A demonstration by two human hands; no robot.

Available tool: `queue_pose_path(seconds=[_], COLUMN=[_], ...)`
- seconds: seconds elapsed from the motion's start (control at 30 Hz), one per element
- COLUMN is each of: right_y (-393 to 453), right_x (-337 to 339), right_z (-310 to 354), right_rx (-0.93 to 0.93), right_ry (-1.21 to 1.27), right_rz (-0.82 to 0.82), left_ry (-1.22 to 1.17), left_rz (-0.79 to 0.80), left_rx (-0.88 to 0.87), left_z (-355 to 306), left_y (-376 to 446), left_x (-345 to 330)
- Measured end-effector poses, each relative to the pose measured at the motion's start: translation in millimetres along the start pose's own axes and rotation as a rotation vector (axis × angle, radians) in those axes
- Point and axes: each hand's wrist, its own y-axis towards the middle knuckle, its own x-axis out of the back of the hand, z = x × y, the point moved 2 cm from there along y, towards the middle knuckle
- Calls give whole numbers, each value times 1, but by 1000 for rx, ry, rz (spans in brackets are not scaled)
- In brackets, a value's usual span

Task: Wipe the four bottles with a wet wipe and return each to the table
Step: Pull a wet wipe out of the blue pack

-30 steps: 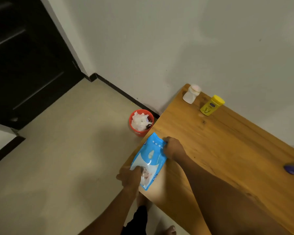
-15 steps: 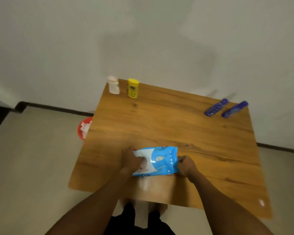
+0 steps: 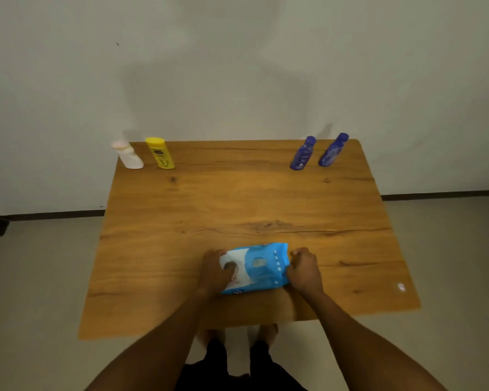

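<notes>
A blue wet-wipe pack lies flat near the front middle of the wooden table. My left hand presses on its left end and my right hand grips its right end. Along the far edge stand a white bottle and a yellow bottle at the left, and two dark blue bottles at the right. No loose wipe shows.
A pale wall rises right behind the table. Tiled floor surrounds it on the left, right and front. My feet show below the table's near edge. A small white speck lies near the front right corner.
The view swung from the table's left corner and the red bin to face the table squarely. The pack moved with both hands from the left edge to the front middle.
</notes>
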Motion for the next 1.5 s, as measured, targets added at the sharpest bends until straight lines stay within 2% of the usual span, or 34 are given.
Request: queue_pose_path(seconds=[0.1, 0.2, 0.33, 0.5, 0.67, 0.9, 1.13, 1.3, 1.4, 1.5], right_y=[-9, -16, -15, -18, -15, -10, -4, -6, -13, -23], right_x=[5, -7, -22, -27, -32, -46, -55, -46, -34, -22], right_z=[2, 15, 34, 42, 41, 39, 39, 40, 32, 27], right_rx=[274, 399, 422, 397, 362, 286, 283, 192, 228, 269], right_ry=[-209, -380, -534, -554, -634, -507, -501, -182, -60, 59], right_rz=[-87, -29, -16, -64, -29, -152, -153, -130, -98, -98], left_ry=[146, 289, 360, 408, 439, 460, 420, 423, 464, 488], left_rz=[51, 77, 109, 130, 135, 130, 106, 94, 112, 23], left_rx=[-18, -69, -184, -208, -231, -271, -247, -241, -248, -265], left_z=[27, 24, -16, -4, 6, 25, 57, 53, 42, 26], left_y=[20, 19, -13, -9, -10, -13, -5, -5, -6, -5], left_x=[-20, -22, -8, -11, -10, 2, 8, 14, 11, 9])
